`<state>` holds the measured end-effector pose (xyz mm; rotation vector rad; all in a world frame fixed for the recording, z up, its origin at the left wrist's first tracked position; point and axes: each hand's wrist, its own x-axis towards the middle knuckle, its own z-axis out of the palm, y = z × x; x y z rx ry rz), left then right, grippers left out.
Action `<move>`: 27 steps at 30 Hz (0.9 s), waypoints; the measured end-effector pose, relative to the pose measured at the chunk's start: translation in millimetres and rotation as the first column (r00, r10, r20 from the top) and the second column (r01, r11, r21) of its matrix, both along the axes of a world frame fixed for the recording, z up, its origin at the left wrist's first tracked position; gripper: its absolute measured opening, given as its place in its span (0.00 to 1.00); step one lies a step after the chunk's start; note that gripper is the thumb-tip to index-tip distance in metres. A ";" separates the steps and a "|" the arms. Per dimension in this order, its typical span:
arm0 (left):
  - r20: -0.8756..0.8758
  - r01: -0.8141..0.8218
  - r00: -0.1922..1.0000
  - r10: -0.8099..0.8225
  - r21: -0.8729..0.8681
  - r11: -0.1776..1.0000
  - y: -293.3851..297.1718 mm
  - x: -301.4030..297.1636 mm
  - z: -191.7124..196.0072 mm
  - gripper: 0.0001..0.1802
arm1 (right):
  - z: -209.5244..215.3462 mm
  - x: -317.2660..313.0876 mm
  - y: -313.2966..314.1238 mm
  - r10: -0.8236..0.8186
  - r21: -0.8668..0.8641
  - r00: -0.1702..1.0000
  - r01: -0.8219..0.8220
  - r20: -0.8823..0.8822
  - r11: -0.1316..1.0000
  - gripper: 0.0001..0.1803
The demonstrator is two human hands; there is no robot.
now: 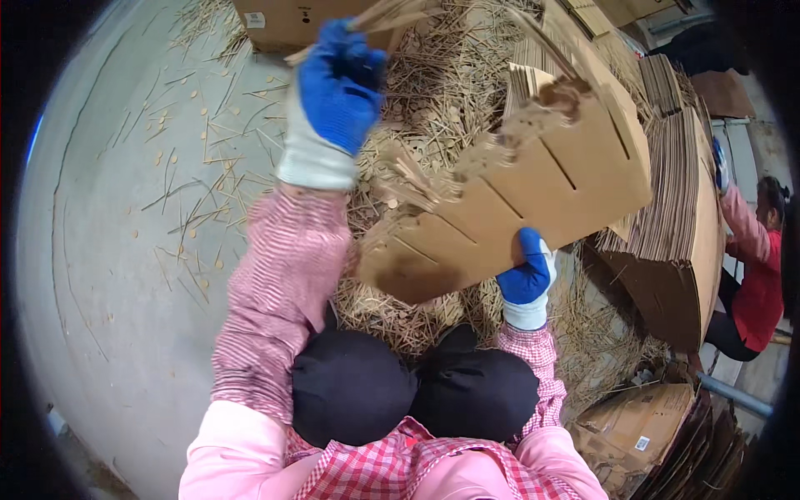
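Cardboard sheets (517, 200) (slotted) sit gripped in the right hand (527, 279); left hand (337, 87) clutches torn strips (392, 15).

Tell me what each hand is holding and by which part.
Right hand grips the slotted cardboard stack by its lower edge. Left hand clutches thin cardboard strips by their lower ends.

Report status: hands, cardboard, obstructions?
Left hand raised, gripping torn strips. Right hand holds the slotted brown cardboard sheet stack from below. Strip litter underneath.

Left hand (337, 92) raised high, fist closed (blue-gloved), arm outstretched — right hand (527, 275) lower, fingers clamped, wrist bent.
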<state>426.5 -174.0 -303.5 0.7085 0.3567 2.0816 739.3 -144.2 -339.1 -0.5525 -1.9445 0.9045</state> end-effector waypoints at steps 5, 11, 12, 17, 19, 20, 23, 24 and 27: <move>-0.508 -0.107 0.854 -0.115 -0.387 0.916 0.3 18.3 24.7 0.27 | -14.7 2.3 8.3 -0.034 -0.187 0.995 0.015 -0.099 0.982 0.13; -0.818 -0.318 0.572 0.057 -0.157 0.935 14.2 67.2 69.4 0.31 | -9.8 -3.0 1.4 -0.057 -0.569 0.966 -0.100 -0.252 0.816 0.07; -0.821 -0.315 0.567 0.067 -0.140 0.939 14.0 69.9 74.2 0.31 | -7.5 -5.4 1.1 -0.067 -0.521 0.975 -0.055 -0.214 0.852 0.07; -0.423 -0.217 0.905 0.049 -0.361 0.907 19.7 84.5 75.0 0.21 | 12.5 -13.0 2.0 0.003 -0.343 0.996 0.028 0.087 0.939 0.03; -0.378 -0.223 0.921 0.096 -0.308 0.925 28.1 82.9 67.6 0.24 | 30.9 -27.1 -3.0 0.000 -0.626 0.996 -0.056 -0.090 0.778 0.07; -0.315 -0.219 0.941 0.120 -0.302 0.928 37.3 79.9 64.0 0.26 | 32.1 -26.8 -1.0 0.005 -0.644 0.996 -0.062 -0.089 0.762 0.09; -0.265 -0.283 0.938 0.223 -0.214 0.935 41.2 80.4 66.7 0.32 | 34.0 -28.0 -2.6 0.052 -0.671 0.996 -0.086 -0.070 0.737 0.09; -0.179 -0.240 0.963 0.201 -0.231 0.943 43.5 83.1 65.3 0.31 | 31.9 -20.8 1.4 0.068 -0.653 0.996 -0.084 -0.050 0.753 0.09; 0.002 -0.198 0.979 0.204 -0.240 0.950 38.7 77.5 73.3 0.31 | 24.5 -21.7 -1.0 0.102 -0.520 0.995 -0.081 0.012 0.850 0.08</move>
